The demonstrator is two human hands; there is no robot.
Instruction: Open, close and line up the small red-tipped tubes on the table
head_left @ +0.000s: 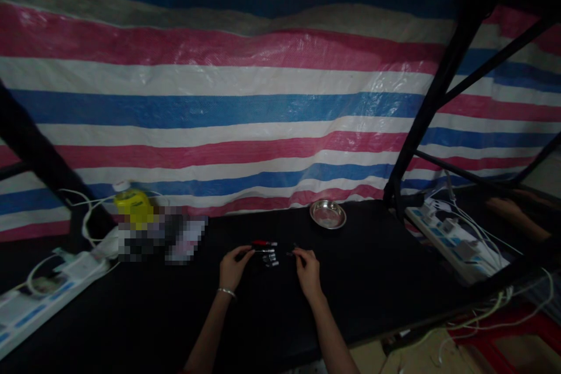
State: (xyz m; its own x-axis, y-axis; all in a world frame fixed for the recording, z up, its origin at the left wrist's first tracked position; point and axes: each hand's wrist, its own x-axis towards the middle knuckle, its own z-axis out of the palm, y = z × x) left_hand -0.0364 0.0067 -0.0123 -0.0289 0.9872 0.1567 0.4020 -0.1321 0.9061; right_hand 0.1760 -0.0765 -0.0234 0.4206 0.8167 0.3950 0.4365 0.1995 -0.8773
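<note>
My left hand (pixel 233 269), with a bracelet at its wrist, pinches the left end of a thin, shiny-tipped piece (pixel 265 251) just above the black table. Thumb and forefinger of my right hand (pixel 308 272) are pressed together on a small thin item (pixel 290 253), too dark to name. Between the hands lie a red piece with a silvery end (pixel 263 243) and several small shiny pieces (pixel 270 259). A round metal dish (pixel 328 214) stands behind my right hand, apart from it.
A yellow bottle (pixel 135 205) and blurred items stand at the left. Power strips with cables lie left (pixel 48 289) and right (pixel 456 239). Dark frame posts rise on both sides before a striped sheet (pixel 228 111). Another person's hand (pixel 504 208) shows at the far right.
</note>
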